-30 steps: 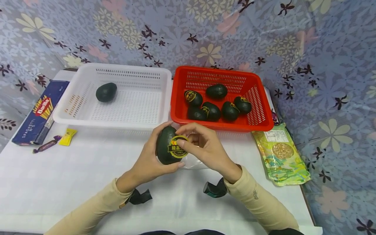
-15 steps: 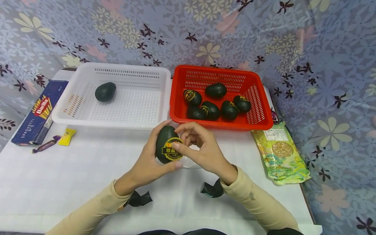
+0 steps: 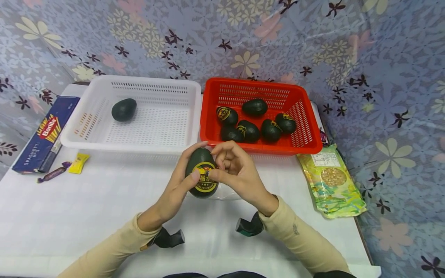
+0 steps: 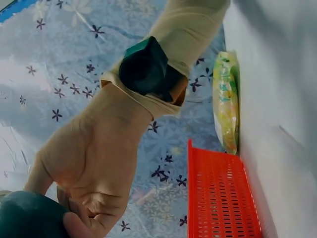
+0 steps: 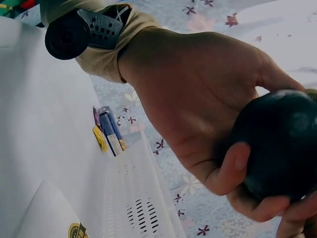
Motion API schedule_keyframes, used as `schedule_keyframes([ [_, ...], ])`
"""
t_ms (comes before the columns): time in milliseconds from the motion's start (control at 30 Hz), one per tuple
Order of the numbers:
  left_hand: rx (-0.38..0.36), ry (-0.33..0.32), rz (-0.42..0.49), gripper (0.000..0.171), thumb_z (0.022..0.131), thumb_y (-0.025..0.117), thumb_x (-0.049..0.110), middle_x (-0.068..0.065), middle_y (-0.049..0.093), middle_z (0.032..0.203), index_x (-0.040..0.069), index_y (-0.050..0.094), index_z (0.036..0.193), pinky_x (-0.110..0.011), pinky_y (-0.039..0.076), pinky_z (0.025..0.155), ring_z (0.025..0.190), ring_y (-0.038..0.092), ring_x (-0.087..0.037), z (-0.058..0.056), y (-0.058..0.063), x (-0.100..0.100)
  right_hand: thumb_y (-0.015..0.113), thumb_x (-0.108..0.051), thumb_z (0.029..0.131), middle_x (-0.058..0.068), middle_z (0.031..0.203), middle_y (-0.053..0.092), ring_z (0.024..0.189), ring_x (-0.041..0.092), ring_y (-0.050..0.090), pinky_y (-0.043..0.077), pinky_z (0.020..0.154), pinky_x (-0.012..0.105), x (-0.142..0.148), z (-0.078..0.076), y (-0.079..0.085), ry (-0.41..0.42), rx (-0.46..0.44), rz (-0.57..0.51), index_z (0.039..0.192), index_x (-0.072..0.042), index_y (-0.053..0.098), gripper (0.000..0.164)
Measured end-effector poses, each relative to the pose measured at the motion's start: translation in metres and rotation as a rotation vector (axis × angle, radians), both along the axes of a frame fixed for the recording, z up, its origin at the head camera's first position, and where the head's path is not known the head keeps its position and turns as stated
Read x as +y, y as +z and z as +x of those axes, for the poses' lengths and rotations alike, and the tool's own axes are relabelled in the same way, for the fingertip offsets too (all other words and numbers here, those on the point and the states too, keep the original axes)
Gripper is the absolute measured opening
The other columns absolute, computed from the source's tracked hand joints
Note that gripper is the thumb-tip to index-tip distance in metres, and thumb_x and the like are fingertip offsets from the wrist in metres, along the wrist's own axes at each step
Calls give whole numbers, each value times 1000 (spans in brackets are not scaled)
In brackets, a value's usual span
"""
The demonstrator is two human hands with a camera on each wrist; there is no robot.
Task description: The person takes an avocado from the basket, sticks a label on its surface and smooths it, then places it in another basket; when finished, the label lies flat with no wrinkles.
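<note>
In the head view my left hand [image 3: 174, 191] grips a dark green avocado [image 3: 199, 156], its thumb pressed on the round black-and-gold sticker [image 3: 204, 187]. The right hand [image 3: 240, 172] has its thumb at the sticker's right edge and its index finger on the avocado's upper right side, other fingers curled. The right wrist view shows my left hand [image 5: 198, 89] with fingers curled round the avocado [image 5: 280, 144]. Across in the left wrist view, my right hand [image 4: 94, 153] has its thumb behind the avocado [image 4: 29, 215] and a fingertip at its side.
A white basket [image 3: 132, 144] holds one avocado [image 3: 124, 109]; a red basket [image 3: 264, 148] holds several with stickers. Left lie a spaghetti box [image 3: 45, 135] and two wrapped candies [image 3: 79, 163]. A green-yellow bag [image 3: 332, 183] lies right. Something whitish [image 3: 226, 193] is partly hidden under the hands.
The avocado has turned in the left hand, so the sticker faces more to the front. The left thumb has moved up from the avocado's lower edge onto the sticker. The right hand stays close.
</note>
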State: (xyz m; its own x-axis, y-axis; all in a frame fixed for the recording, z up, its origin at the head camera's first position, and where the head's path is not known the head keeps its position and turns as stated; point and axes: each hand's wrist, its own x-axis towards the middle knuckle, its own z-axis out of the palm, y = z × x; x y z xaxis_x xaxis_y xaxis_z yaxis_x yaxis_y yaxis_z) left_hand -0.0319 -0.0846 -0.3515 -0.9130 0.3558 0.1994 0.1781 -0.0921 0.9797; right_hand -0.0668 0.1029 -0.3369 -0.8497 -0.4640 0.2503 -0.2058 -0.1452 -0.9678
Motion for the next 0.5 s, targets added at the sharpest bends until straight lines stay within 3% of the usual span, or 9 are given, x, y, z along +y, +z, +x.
schedule_keyframes([
  [200, -37, -64, 55, 54, 104, 31, 32, -18, 38, 143, 17, 22, 156, -34, 50, 98, 121, 51, -26, -1, -1, -2, 78, -24, 88, -5, 82, 49, 69, 9, 50, 44, 63, 18, 4, -4, -4, 55, -32, -28, 113, -19, 56, 33],
  [500, -6, -82, 14, 54, 103, 30, 25, -18, 45, 136, 18, 22, 156, -33, 52, 97, 119, 53, -21, 1, -1, -4, 83, -37, 82, -4, 86, 45, 78, 7, 49, 45, 65, 16, 6, -3, -10, 141, -91, -27, 115, -15, 47, 54],
])
